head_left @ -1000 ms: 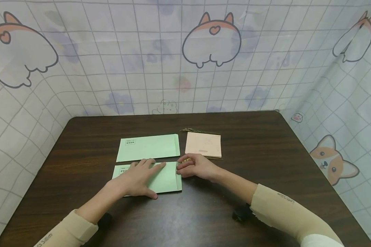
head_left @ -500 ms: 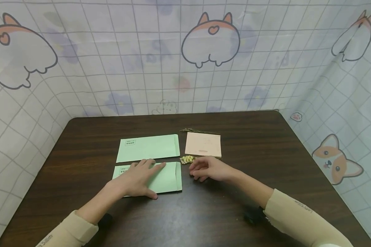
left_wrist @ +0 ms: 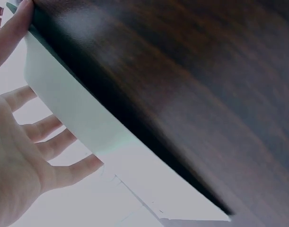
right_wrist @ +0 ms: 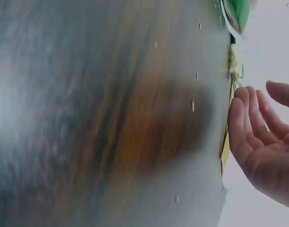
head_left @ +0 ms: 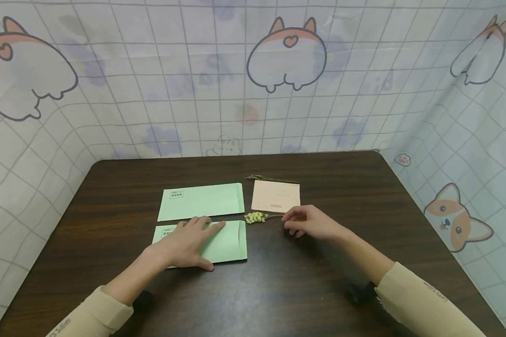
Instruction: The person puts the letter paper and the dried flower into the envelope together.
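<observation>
My left hand (head_left: 185, 245) lies flat on the near envelope (head_left: 225, 243), fingers (head_left: 206, 225) straight and spread, pressing the green paper against the desk (head_left: 341, 178). The left wrist view shows the same thing from below: the palm and four straight fingers on the pale sheet, its edge running along the dark wood. The envelope sits at the middle of the desk, its flap end toward the right and a small printed box at its left corner, partly under my hand.

My right hand (head_left: 309, 222) hovers low over the desk just right of the flower sprig (head_left: 256, 217), fingers loosely curled and holding nothing; the right wrist view shows them relaxed, palm bare. I cannot tell whether a fingertip touches the thin stem that runs from the sprig toward the hand. The sprig, a small yellowish cluster, lies just off the right end of the near envelope, close to the front edge of the pink card (head_left: 275, 196).

A second envelope (head_left: 200, 201), also green, lies just behind the near one, parallel to it and apart by a narrow strip of wood. A dry stalk (head_left: 270, 179) lies along the far edge of the card. A cartoon-print curtain (head_left: 253, 75) encloses the desk.
</observation>
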### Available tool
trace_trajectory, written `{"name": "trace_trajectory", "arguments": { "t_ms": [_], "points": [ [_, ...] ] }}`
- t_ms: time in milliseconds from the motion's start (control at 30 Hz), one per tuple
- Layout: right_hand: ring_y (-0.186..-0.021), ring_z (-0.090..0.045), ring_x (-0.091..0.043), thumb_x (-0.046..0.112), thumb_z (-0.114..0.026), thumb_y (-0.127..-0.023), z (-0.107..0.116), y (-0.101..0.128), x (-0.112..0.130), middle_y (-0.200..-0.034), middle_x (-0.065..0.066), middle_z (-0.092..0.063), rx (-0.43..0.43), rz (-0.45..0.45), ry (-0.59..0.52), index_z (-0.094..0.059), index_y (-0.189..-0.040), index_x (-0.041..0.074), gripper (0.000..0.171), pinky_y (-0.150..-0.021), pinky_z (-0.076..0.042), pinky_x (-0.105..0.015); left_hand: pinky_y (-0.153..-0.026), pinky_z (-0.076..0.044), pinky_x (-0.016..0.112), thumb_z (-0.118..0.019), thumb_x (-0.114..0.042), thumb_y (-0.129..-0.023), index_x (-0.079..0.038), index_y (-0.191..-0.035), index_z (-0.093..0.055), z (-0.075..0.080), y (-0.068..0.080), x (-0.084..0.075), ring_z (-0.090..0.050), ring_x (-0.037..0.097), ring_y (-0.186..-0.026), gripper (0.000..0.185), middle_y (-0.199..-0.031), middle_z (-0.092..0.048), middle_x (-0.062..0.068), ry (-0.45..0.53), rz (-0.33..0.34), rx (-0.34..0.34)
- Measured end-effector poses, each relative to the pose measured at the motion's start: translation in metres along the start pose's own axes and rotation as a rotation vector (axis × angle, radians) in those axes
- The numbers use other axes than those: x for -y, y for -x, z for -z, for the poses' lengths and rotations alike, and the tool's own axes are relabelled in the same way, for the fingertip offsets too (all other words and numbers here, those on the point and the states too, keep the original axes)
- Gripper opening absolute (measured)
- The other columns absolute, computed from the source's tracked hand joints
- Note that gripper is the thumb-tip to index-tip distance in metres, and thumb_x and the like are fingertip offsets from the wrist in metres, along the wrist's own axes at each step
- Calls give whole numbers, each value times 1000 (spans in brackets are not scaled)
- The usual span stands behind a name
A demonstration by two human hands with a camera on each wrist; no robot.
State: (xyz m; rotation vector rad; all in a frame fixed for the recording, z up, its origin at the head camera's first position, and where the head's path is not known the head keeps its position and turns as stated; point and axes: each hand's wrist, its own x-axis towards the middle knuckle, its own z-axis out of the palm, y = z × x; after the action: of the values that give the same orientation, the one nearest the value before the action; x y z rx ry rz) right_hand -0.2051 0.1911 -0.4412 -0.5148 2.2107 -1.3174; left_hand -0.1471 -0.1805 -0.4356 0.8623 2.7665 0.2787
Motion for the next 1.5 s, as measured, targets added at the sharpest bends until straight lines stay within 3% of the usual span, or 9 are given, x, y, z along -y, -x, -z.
{"name": "trace_trajectory", "arguments": {
  "t_ms": [567,833,1200,1500],
  "points": [
    [-76,-64,-22,12,-68,-99,26,3,-17,-87,-8,-69,-222,-68,245,-73,-106,3,12,-66,-56,-34,-100,-39,66,-87,-55,-76,-17,-161,-37,0,0,2,-45,39,-133,106,-146,-45,16,-7,-12,-16],
    [-67,-61,-18,7,-69,-97,29,-1,-23,-83,-2,-66,-244,-44,326,-73,-103,5,8,-62,-55,-35,-99,-39,66,-87,-55,-76,-16,-160,-38,1,-1,2,-45,39,-132,105,-144,-46,16,-12,-18,-17],
    [-70,-57,-15,5,-74,-92,25,-8,-21,-78,2,-67,-282,4,483,-75,-92,5,1,-66,-47,-34,-100,-39,66,-88,-55,-75,-16,-161,-37,2,0,1,-45,40,-133,106,-146,-45,18,-9,-11,-9],
    [-66,-54,-15,2,-73,-92,23,-11,-19,-74,3,-65,-275,31,526,-74,-84,8,10,-64,-46,-34,-100,-38,66,-88,-54,-76,-16,-160,-38,2,1,0,-44,40,-133,105,-146,-45,18,-5,-7,-10]
  ]
}}
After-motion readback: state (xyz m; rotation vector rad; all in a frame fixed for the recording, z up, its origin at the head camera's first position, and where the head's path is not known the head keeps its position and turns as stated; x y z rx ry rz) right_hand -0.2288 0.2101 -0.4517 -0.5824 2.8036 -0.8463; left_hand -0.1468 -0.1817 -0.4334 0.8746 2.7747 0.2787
